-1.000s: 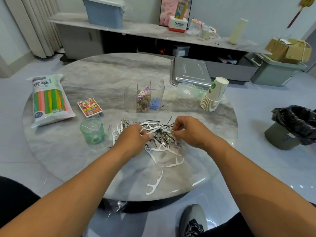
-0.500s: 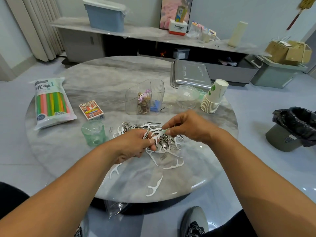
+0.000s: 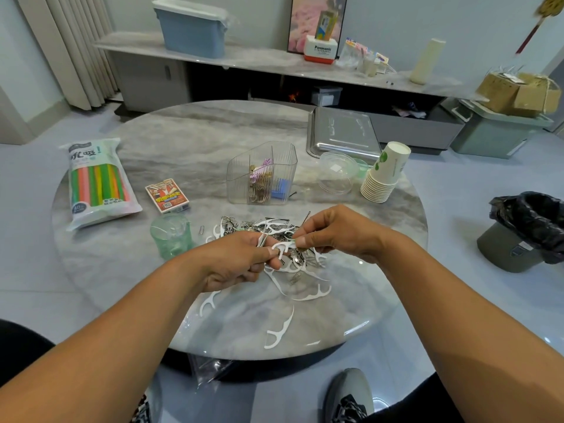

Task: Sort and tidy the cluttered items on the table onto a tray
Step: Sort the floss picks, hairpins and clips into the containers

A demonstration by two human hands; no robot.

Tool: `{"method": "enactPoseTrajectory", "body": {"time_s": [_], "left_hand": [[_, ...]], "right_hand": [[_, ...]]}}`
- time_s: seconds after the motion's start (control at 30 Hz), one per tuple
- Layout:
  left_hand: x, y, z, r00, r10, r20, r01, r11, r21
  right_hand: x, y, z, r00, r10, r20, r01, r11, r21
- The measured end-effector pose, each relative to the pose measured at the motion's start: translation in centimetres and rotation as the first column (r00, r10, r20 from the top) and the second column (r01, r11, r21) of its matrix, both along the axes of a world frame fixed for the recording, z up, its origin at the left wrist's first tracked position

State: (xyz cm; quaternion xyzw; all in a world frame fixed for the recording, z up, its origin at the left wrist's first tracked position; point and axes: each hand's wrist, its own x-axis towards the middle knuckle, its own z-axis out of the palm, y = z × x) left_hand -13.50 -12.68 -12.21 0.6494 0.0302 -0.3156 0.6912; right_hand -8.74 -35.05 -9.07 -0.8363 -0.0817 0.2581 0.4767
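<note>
A heap of white floss picks and metal clips [image 3: 274,236] lies mid-table. My left hand [image 3: 238,264] is raised just above it and grips several white floss picks in its curled fingers. My right hand [image 3: 332,236] pinches the handle of one white floss pick [image 3: 282,247] between thumb and forefinger, its head touching my left fingers. Loose floss picks [image 3: 279,332] lie nearer the front edge. The steel tray [image 3: 341,132] sits at the back right of the table.
A clear divided organiser [image 3: 262,175] with clips stands behind the heap. A green cup [image 3: 171,236], a card box [image 3: 167,195] and a straw pack [image 3: 97,181] are at left. A clear bowl [image 3: 337,172] and stacked paper cups [image 3: 386,172] are at right. A bin [image 3: 528,230] stands on the floor.
Both hands have lifted off the heap. My right hand has brought a floss pick across to my left hand, which keeps holding its bundle.
</note>
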Motion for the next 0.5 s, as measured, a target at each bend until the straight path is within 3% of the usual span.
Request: {"method": "enactPoseTrajectory", "body": {"time_s": [0.27,0.5], "left_hand": [[0.6,1.2,0.3,0.948,0.039,-0.317,-0.125,0.959,-0.255],[-0.1,0.1,-0.4,0.878,-0.227,-0.421,-0.02,0.862,-0.507]], "right_hand": [[0.2,-0.3,1.5,0.996,-0.021,0.086,0.012,0.995,0.103],[-1.1,2.5,1.8,0.969,0.214,0.124,-0.212,0.977,-0.025]]}}
